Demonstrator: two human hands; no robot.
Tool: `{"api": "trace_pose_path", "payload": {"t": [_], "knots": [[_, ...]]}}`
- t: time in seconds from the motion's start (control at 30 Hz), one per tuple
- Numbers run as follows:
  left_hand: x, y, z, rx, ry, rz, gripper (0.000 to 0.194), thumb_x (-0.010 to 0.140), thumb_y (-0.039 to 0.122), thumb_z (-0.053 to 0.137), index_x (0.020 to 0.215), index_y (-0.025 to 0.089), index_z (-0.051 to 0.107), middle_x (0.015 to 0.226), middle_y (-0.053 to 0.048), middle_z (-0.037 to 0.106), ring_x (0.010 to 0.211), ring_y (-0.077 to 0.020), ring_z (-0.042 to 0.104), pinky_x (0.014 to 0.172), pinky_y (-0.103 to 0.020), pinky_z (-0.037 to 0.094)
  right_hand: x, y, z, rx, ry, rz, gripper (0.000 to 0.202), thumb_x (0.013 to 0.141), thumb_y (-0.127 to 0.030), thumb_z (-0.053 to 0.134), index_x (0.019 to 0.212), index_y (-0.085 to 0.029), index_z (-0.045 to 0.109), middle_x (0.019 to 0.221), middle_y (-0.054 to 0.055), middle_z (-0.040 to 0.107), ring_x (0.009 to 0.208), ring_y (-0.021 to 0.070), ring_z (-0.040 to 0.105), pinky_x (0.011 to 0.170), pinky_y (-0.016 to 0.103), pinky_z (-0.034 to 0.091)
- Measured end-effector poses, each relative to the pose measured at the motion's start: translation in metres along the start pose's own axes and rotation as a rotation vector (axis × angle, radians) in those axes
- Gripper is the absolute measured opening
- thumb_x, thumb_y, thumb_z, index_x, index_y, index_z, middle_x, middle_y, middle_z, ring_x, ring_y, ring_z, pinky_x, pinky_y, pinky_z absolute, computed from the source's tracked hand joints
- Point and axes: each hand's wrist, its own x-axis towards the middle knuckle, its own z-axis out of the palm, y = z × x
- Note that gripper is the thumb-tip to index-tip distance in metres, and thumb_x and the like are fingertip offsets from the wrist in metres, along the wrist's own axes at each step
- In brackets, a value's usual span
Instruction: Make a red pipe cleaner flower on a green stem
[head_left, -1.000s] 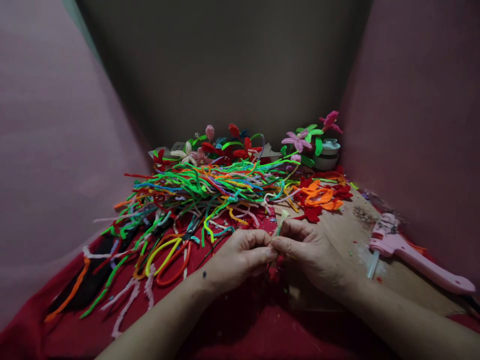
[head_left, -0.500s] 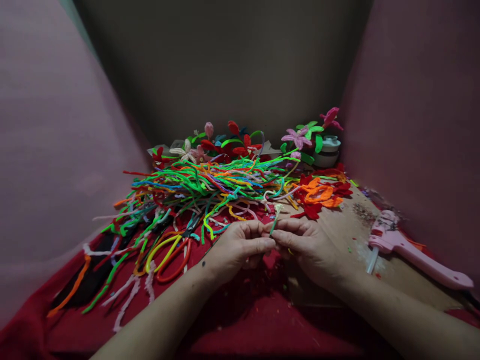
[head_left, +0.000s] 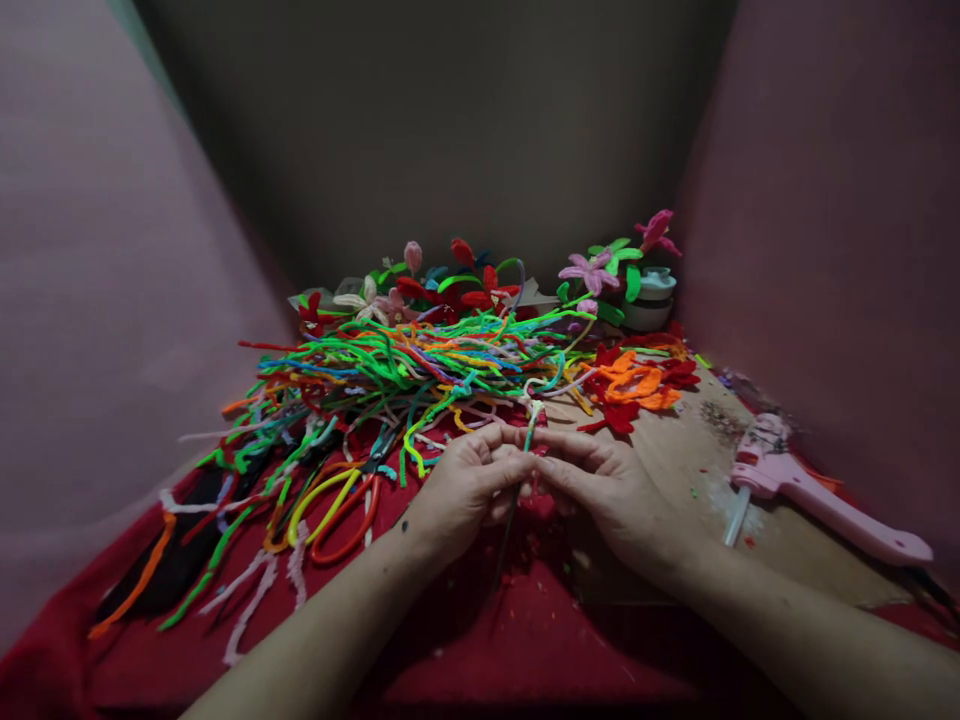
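A thin green stem (head_left: pixel 529 434) with a small pale tip stands between my hands, its dark lower part running down below the fingers. My left hand (head_left: pixel 476 480) pinches it from the left with thumb and forefinger. From the right, my right hand (head_left: pixel 600 485) closes on the same stem, its thumb meeting my left thumb. The curled lower fingers of both hands are partly hidden. Just behind the hands lies a heap of coloured pipe cleaners (head_left: pixel 420 355).
Scissors (head_left: pixel 326 520) with yellow and red handles lie left of my hands. A pink glue gun (head_left: pixel 817 490) rests on a brown board (head_left: pixel 667 500) at the right. Orange petals (head_left: pixel 637 382) and fuzzy flowers (head_left: pixel 590 272) sit behind, beside a lidded container (head_left: pixel 651 300).
The stem has shifted slightly left and stands more upright, and its dark lower part now shows below my hands. Both hands remain together, and the whole view has shifted a little.
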Motion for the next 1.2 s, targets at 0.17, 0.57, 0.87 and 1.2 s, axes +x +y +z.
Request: {"api": "trace_pose_path", "payload": {"t": [0.17, 0.57, 0.87, 1.2], "knots": [[0.004, 0.008, -0.001, 0.013, 0.075, 0.027, 0.019, 0.075, 0.03, 0.064, 0.085, 0.014, 0.057, 0.058, 0.003, 0.054, 0.042, -0.0014, 0.038, 0.04, -0.014, 0.026, 0.002, -0.011, -0.003, -0.076, 0.093, -0.081, 0.017, 0.071, -0.024, 0.065, 0.086, -0.017, 0.067, 0.063, -0.003, 0.057, 0.052, 0.0065, 0.044, 0.049, 0.02, 0.035], [0.041, 0.012, 0.019, -0.237, 0.046, 0.122, 0.012, 0.077, 0.024, 0.056, 0.079, 0.015, 0.049, 0.057, 0.004, 0.054, 0.035, -0.0041, 0.04, 0.031, -0.015, 0.028, 0.018, -0.089, -0.055, -0.149, 0.458, -0.468, 0.007, 0.07, -0.016, 0.063, 0.076, -0.016, 0.067, 0.06, 0.001, 0.058, 0.046, 0.0082, 0.046, 0.043, 0.024, 0.032], [0.038, -0.015, 0.004, -0.243, -0.062, 0.046, 0.016, 0.079, 0.029, 0.054, 0.078, 0.015, 0.046, 0.056, 0.0, 0.061, 0.03, -0.0076, 0.045, 0.027, -0.016, 0.033, 0.036, -0.064, -0.081, -0.687, 0.523, -0.319, 0.011, 0.069, -0.024, 0.063, 0.075, -0.016, 0.069, 0.067, 0.003, 0.066, 0.056, 0.0137, 0.054, 0.052, 0.027, 0.039], [0.04, -0.016, 0.005, -0.288, -0.092, 0.029, 0.017, 0.076, 0.027, 0.057, 0.077, 0.016, 0.044, 0.057, 0.0, 0.062, 0.032, -0.0075, 0.045, 0.027, -0.017, 0.033, 0.039, -0.035, -0.079, -1.709, 0.23, -0.066, 0.014, 0.078, -0.03, 0.054, 0.084, -0.018, 0.059, 0.083, 0.009, 0.064, 0.069, 0.0197, 0.057, 0.053, 0.027, 0.031]]}}
